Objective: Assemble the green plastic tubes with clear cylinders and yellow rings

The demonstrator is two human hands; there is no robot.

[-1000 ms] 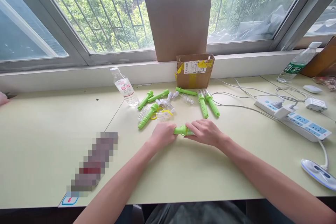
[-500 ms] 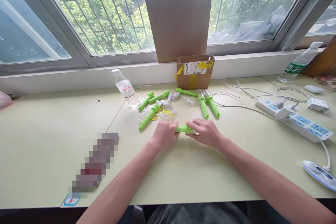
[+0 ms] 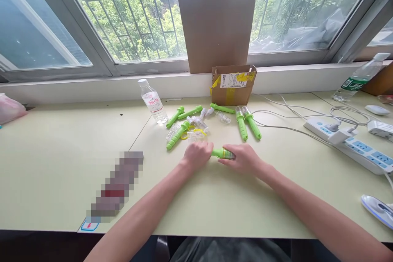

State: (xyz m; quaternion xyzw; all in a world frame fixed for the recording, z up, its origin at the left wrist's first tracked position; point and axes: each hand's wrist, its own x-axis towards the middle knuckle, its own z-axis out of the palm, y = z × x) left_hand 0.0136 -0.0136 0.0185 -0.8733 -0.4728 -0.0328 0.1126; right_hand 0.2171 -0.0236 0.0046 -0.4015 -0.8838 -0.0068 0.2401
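My left hand (image 3: 198, 153) is closed round the shaft of a green plastic spike (image 3: 218, 153), hiding most of it. My right hand (image 3: 242, 157) grips the other end, with thumb and fingers about a clear ribbed cap (image 3: 229, 154). A yellow ring shows where the cap meets the green part. Just beyond my left hand lie another green spike (image 3: 178, 136), clear ribbed caps (image 3: 201, 124), small white pieces (image 3: 209, 111) and yellow rings (image 3: 184, 135). Farther right, two green spikes (image 3: 252, 125) with clear caps on lie side by side.
Behind the parts stands a small cardboard box (image 3: 231, 94). A water bottle (image 3: 153, 102) is at the left, another bottle (image 3: 357, 80) at the far right. A power strip (image 3: 346, 143) with cables lies right. A blurred-out dark object (image 3: 118, 184) is at the left.
The view has swung slightly left. My right hand's fingers have shifted on the capped end, and more of the green part and yellow ring shows between my hands. My left hand keeps its grip.
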